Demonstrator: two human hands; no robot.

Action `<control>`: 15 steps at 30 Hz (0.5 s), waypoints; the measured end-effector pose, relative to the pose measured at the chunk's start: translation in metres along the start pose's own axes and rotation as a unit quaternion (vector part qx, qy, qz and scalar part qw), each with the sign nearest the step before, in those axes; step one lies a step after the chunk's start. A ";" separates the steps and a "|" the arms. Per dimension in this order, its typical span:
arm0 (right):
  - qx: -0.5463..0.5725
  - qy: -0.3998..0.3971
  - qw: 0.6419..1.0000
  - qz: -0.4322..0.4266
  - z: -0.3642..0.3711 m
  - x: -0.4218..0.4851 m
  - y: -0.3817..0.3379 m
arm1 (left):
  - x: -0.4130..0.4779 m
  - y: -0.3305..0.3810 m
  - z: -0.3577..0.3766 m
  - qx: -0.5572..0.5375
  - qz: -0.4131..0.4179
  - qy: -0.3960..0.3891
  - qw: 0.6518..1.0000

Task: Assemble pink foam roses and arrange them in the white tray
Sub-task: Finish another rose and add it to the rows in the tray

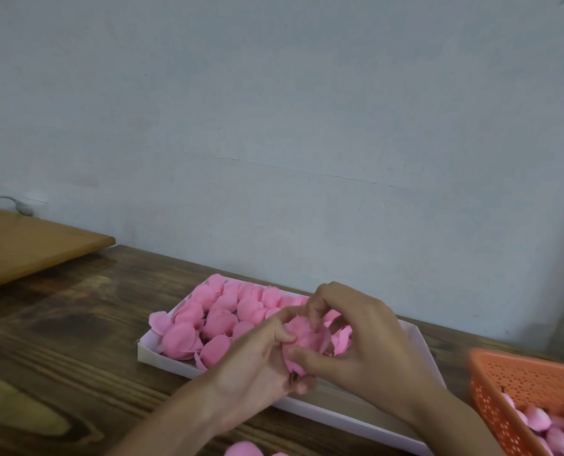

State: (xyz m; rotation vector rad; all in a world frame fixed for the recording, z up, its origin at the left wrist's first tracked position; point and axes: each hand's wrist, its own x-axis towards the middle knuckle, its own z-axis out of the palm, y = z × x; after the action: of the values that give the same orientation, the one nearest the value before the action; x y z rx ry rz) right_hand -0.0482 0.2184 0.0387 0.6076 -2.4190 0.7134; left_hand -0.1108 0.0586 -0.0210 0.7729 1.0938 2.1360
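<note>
A pink foam rose (303,340) is held between both hands above the white tray (162,355). My left hand (257,363) grips it from below and the left, fingers curled around its base. My right hand (366,343) pinches its petals from above and the right. Several finished pink roses (215,319) fill the tray's left half. The tray's right half is mostly hidden behind my hands.
An orange perforated basket (517,380) at the right edge holds more pink foam pieces (557,429). Loose pink pieces (244,450) lie at the bottom edge. A lighter wooden board (27,245) sits at the far left. A grey wall stands just behind the dark wooden table (76,340).
</note>
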 end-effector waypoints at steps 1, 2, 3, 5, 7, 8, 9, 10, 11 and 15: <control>0.004 0.000 1.000 0.000 -0.001 0.000 0.000 | 0.000 -0.001 -0.001 0.014 0.003 0.002 1.000; 0.007 -0.002 1.000 0.001 -0.002 0.000 0.000 | 0.001 -0.001 -0.001 0.026 0.007 0.007 1.000; 0.006 -0.005 1.000 0.000 -0.003 0.000 0.000 | 0.002 -0.002 -0.001 0.035 0.011 0.016 0.999; 0.005 -0.020 1.000 -0.001 -0.005 0.000 0.000 | 0.003 -0.002 0.000 0.047 0.022 0.030 0.998; 0.008 -0.037 0.999 -0.002 -0.005 0.000 -0.001 | 0.004 -0.002 0.000 0.051 0.031 0.036 0.998; 0.008 -0.042 0.999 -0.001 -0.004 0.000 -0.001 | 0.005 -0.003 0.000 0.050 0.033 0.038 0.998; 0.007 -0.045 0.999 0.001 -0.004 0.000 -0.001 | 0.005 -0.003 0.000 0.047 0.033 0.040 0.998; 0.008 -0.046 0.999 0.006 -0.003 0.000 -0.001 | 0.005 -0.004 -0.001 0.046 0.035 0.041 0.997; 0.010 -0.044 0.999 0.011 -0.002 0.000 0.000 | 0.005 -0.004 -0.001 0.046 0.038 0.040 0.997; 0.007 -0.037 0.999 0.020 0.000 0.000 0.002 | 0.005 -0.004 -0.001 0.049 0.042 0.044 0.997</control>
State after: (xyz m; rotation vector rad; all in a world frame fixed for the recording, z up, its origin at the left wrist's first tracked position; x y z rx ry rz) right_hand -0.0492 0.2198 0.0382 0.6018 -2.5017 0.7384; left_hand -0.1142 0.0633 -0.0235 0.7873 1.2400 2.2190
